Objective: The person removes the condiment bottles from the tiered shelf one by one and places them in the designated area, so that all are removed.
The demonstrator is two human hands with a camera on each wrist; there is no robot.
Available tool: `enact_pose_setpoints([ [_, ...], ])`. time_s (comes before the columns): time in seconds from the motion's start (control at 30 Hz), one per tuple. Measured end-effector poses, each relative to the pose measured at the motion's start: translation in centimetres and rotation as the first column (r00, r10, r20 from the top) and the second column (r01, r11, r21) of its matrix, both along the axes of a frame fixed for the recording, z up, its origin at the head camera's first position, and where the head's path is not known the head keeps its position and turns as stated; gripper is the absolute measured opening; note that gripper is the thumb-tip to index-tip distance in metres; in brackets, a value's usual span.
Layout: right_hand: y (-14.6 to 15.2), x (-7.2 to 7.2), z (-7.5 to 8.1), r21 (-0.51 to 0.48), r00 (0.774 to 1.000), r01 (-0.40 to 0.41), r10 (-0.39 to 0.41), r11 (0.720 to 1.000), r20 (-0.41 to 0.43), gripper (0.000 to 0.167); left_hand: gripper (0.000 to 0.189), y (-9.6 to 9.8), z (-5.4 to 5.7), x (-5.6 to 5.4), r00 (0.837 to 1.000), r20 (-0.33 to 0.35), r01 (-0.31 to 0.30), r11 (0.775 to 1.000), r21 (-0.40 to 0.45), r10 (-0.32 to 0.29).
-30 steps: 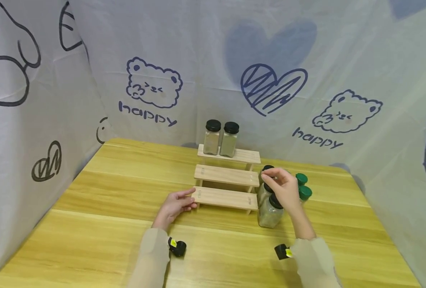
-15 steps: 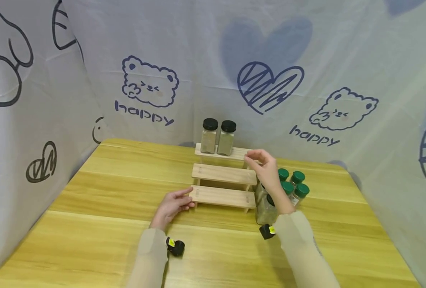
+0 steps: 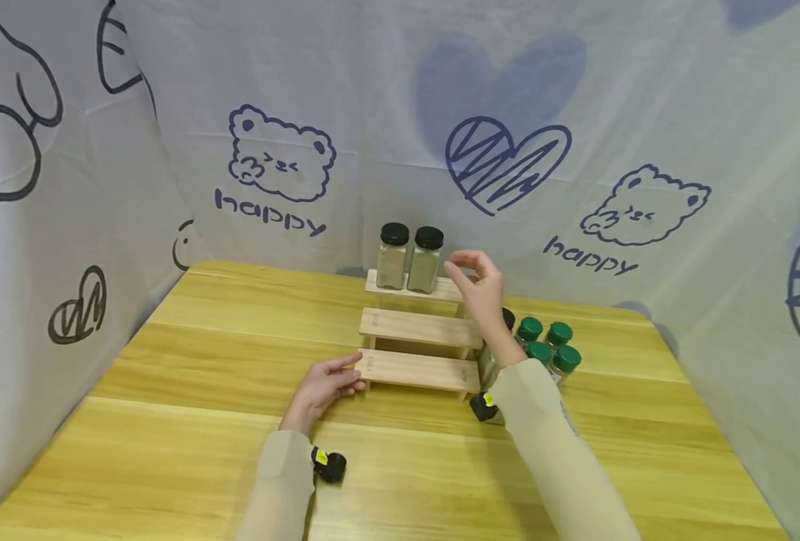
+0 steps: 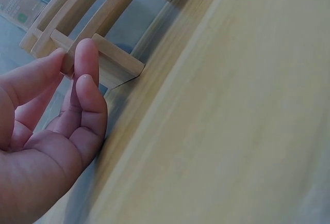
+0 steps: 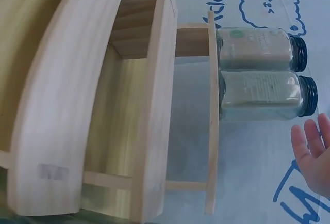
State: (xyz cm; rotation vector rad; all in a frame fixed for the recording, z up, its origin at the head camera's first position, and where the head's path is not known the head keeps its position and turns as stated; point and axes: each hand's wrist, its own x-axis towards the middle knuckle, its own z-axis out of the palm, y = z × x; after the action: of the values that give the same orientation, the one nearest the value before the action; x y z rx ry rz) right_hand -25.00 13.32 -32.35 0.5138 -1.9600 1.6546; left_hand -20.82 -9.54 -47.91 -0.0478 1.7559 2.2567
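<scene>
A three-tier wooden display rack (image 3: 420, 328) stands on the table. My left hand (image 3: 325, 387) pinches the left end of its lowest tier; in the left wrist view, thumb and fingertips of the left hand (image 4: 62, 121) meet at the plank's end. On the top tier, toward the left, two clear spice jars with black lids, one brownish jar (image 3: 391, 267) and one greenish jar (image 3: 424, 270), stand side by side. My right hand (image 3: 484, 293) is raised just right of them, fingers loosely bent and holding nothing. The right wrist view shows its fingers (image 5: 313, 136) close to the nearer lid.
Right of the rack stand several jars with green lids, such as a green-capped jar (image 3: 566, 361). A black-lidded jar (image 3: 508, 318) and others beside it are partly hidden by my right arm. A printed cloth (image 3: 291, 90) hangs behind the wooden table (image 3: 190, 451).
My right hand has moved left and up, from over the black-lidded jars at the right to beside the jars on the top tier. The left hand keeps its hold on the rack.
</scene>
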Motion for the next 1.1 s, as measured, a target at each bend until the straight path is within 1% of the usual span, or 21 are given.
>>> enact_pose_setpoints([
  [0.1, -0.5, -0.2, 0.6, 0.010, 1.000, 0.019, -0.019, 1.000, 0.019, 0.019, 0.042, 0.0, 0.0, 0.0, 1.000, 0.000, 0.006, 1.000, 0.004, -0.006],
  [0.2, -0.8, -0.5, 1.0, 0.045, 0.998, 0.042, -0.043, 0.998, 0.035, 0.020, 0.043, 0.0, 0.0, 0.0, 1.000, -0.008, 0.016, 1.000, 0.007, -0.016],
  [0.27, -0.9, -0.8, 1.1, 0.073, 0.998, 0.051, -0.053, 0.996, 0.031, 0.021, 0.044, -0.1, 0.1, 0.0, 1.000, -0.015, 0.021, 1.000, 0.012, -0.021],
  [0.37, -0.9, -1.4, 1.2, 0.105, 0.999, 0.045, -0.047, 0.993, 0.017, 0.024, 0.044, -0.1, 0.0, 0.0, 1.000, -0.016, 0.024, 1.000, 0.014, -0.024],
  [0.43, -0.8, -2.0, 1.1, 0.107, 1.000, 0.026, -0.027, 0.994, 0.012, 0.026, 0.044, -0.1, 0.0, 0.0, 1.000, -0.016, 0.027, 1.000, 0.014, -0.026],
  [0.53, -0.4, -3.6, 0.4, 0.126, 1.000, 0.011, -0.012, 0.992, 0.007, 0.030, 0.044, -0.1, 0.0, 0.0, 1.000, -0.013, 0.027, 1.000, 0.015, -0.027],
  [0.57, -0.4, -3.8, 0.4, 0.133, 1.000, 0.004, -0.006, 0.991, 0.017, 0.031, 0.044, -0.1, 0.0, 0.0, 1.000, -0.012, 0.028, 1.000, 0.013, -0.027],
  [0.67, -0.2, -4.9, -0.2, 0.168, 0.999, -0.007, 0.000, 0.986, 0.044, 0.034, 0.044, -0.2, 0.1, 0.0, 0.999, -0.015, 0.030, 0.999, 0.012, -0.029],
  [0.77, -0.4, -5.3, -0.4, 0.178, 0.994, -0.034, 0.016, 0.983, 0.105, 0.036, 0.044, -0.3, 0.1, 0.1, 0.999, -0.017, 0.031, 0.999, 0.010, -0.031],
  [0.8, -0.3, -5.7, -0.7, 0.183, 0.993, -0.040, 0.018, 0.982, 0.118, 0.037, 0.044, -0.3, 0.1, 0.1, 0.999, -0.018, 0.031, 0.999, 0.011, -0.031],
  [0.9, -0.4, -5.8, -0.8, 0.179, 0.988, -0.058, 0.030, 0.982, 0.154, 0.040, 0.043, -0.2, 0.1, 0.1, 1.000, -0.015, 0.025, 1.000, 0.010, -0.025],
  [1.1, -0.5, -6.0, -1.0, 0.173, 0.985, -0.077, 0.048, 0.982, 0.167, 0.042, 0.043, -0.1, 0.1, 0.0, 1.000, -0.006, 0.011, 1.000, 0.006, -0.011],
])
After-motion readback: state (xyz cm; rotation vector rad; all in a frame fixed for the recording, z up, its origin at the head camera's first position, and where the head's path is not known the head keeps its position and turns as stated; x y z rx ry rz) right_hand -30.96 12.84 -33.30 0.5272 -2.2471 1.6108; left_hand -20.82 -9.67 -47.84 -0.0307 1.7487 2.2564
